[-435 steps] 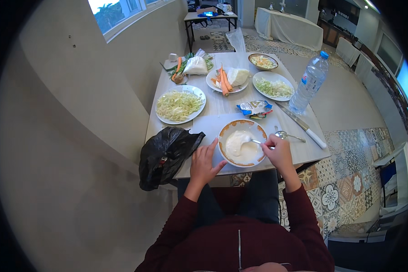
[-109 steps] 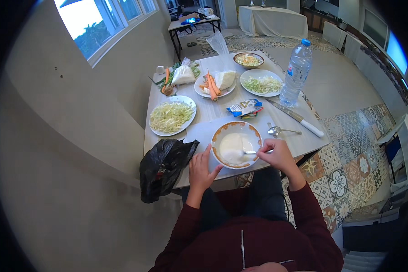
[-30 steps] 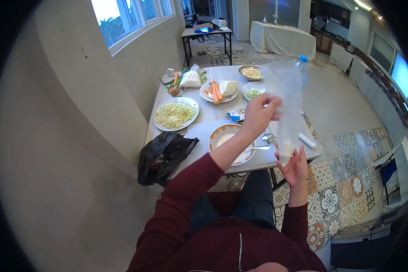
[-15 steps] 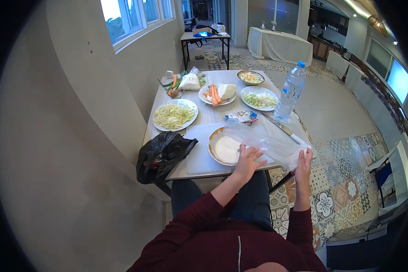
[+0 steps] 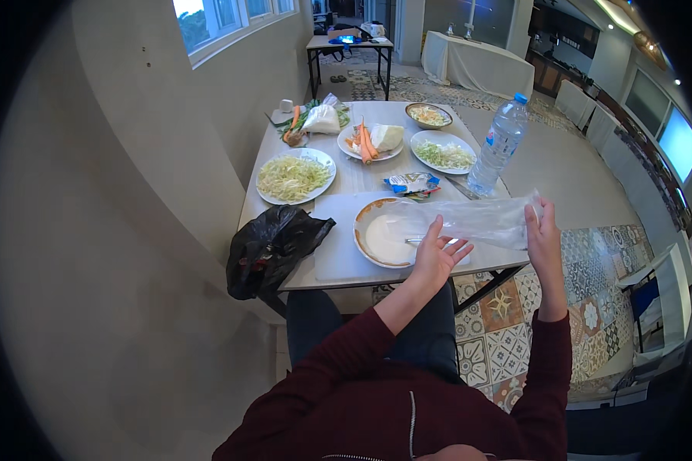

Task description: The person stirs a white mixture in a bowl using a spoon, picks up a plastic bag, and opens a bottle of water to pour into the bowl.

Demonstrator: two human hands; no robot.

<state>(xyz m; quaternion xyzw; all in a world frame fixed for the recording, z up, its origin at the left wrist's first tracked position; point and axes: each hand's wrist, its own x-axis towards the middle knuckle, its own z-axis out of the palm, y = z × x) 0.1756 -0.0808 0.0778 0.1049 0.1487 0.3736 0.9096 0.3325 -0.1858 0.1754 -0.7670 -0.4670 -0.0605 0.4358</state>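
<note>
My right hand (image 5: pixel 543 235) is closed on one end of a clear plastic bag (image 5: pixel 488 220), which stretches level to the left over a bowl. My left hand (image 5: pixel 440 260), palm up with fingers apart, is below the bag beside the bowl; whether it touches the plastic I cannot tell. The brown-rimmed bowl (image 5: pixel 359 222) holds something smooth and white, powder or liquid. A thin metal handle (image 5: pixel 414 240) sticks out of it, partly behind the bag and my fingers. The bowl stands on a white cutting board (image 5: pixel 332 257). A knife (image 5: pixel 460 187) shows partly behind the bag.
Around the bowl are a black plastic bag (image 5: pixel 273 250), a plate of shredded cabbage (image 5: pixel 291 177), a plate with carrots (image 5: pixel 367 144), a plate of shredded greens (image 5: pixel 444 154), a small bowl (image 5: pixel 429 115), a blue-white packet (image 5: pixel 412 183) and a tall water bottle (image 5: pixel 500 146) near the right edge.
My right hand has moved right and up, pulling the plastic bag out straighter and covering the knife handle. My left hand has shifted slightly right, its fingers spread. The view has tilted a little.
</note>
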